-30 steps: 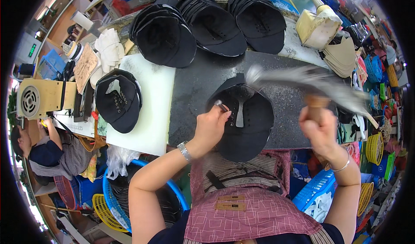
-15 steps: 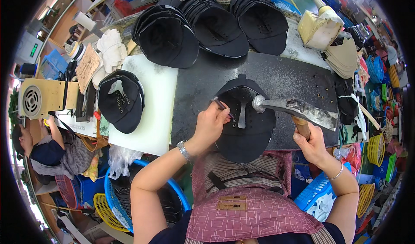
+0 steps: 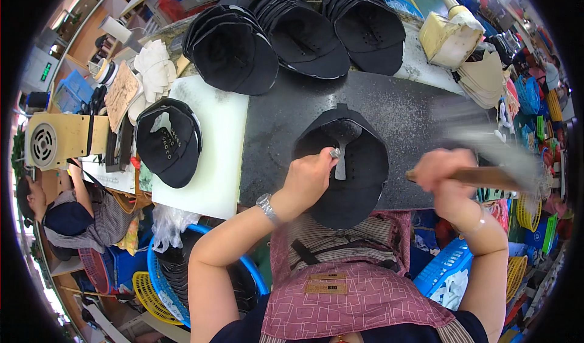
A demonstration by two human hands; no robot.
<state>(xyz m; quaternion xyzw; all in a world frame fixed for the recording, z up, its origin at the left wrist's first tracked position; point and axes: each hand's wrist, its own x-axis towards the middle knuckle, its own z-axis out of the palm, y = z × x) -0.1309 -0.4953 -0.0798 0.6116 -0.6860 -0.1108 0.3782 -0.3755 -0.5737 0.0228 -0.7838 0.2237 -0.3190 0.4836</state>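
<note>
In front of me a black shoe upper (image 3: pixel 348 206) lies on the dark work board (image 3: pixel 267 124), its pale-patched tongue and rows of small holes facing up. My left hand (image 3: pixel 307 182) is closed around a short metal punch (image 3: pixel 334 152), whose top end shows above the fist, over the left row of holes. The punch's lower end is hidden. My right hand (image 3: pixel 449 182) grips the wooden handle of a hammer (image 3: pixel 486 177), off to the right of the upper. The hammer's head is smeared by motion.
Three stacks of black uppers (image 3: pixel 231 57) stand at the board's far edge. On a white board (image 3: pixel 222 124) to the left rests another upper (image 3: pixel 169 142) with metal eyelets. A blue basket (image 3: pixel 447 270) sits low on the right. A person (image 3: pixel 73 215) works far left.
The hammer has swung away from over the upper to the right. My left hand has shifted right and turned, bringing the punch from a slant to nearly end-on.
</note>
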